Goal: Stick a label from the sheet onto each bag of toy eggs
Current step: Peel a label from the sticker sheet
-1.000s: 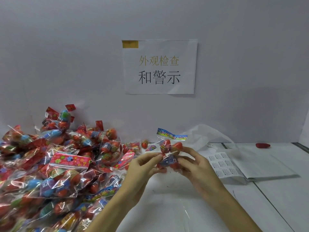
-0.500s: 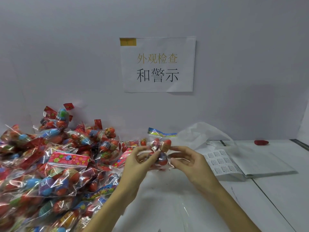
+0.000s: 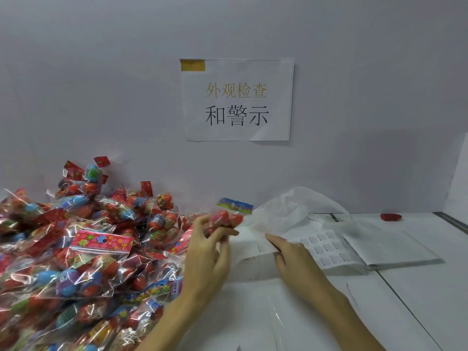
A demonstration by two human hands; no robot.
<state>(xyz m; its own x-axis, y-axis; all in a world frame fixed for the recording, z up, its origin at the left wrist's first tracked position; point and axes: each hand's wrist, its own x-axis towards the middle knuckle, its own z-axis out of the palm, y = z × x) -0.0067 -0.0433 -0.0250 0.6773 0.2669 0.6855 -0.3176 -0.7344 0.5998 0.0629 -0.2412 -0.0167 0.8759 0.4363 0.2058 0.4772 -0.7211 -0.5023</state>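
White table, label sheet near right hand

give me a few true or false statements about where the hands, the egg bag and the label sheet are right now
1. The left hand holds a bag of toy eggs off the table. True.
2. The right hand is also gripping that bag. False: it is apart from the bag, down at the near edge of the label sheet.
3. The pile of bagged eggs lies to the left of both hands. True.
4. The label sheet lies on top of the pile. False: it lies on the white table, to the right of the hands.
5. A paper sign with printed characters hangs on the wall. True.
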